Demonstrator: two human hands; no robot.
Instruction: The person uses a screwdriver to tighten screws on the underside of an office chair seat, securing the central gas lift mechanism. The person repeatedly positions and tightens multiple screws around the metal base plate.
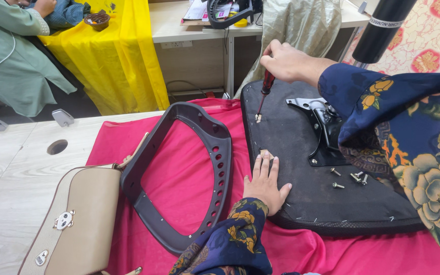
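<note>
1 upturned black seat base [301,168] lies on a red cloth [179,178] over the table [11,173]. The right hand [286,61] is closed around 1 screwdriver [265,91], tip down on the seat's edge. The left hand [265,183] lies open and flat on the seat. 4 loose screws [350,178] sit beside 1 metal bracket [322,127]. 1 grey frame [179,173] and 1 beige bag [77,224] lie left.

Your left hand [265,184] lies flat, palm down, fingers together and pointing away from you, thumb spread to the right. Its patterned sleeve comes up from the lower edge. Your right hand [286,62] is closed in a fist, knuckles up, wrist bent down to the left. The right forearm crosses in from the right, sleeve draped low
</note>
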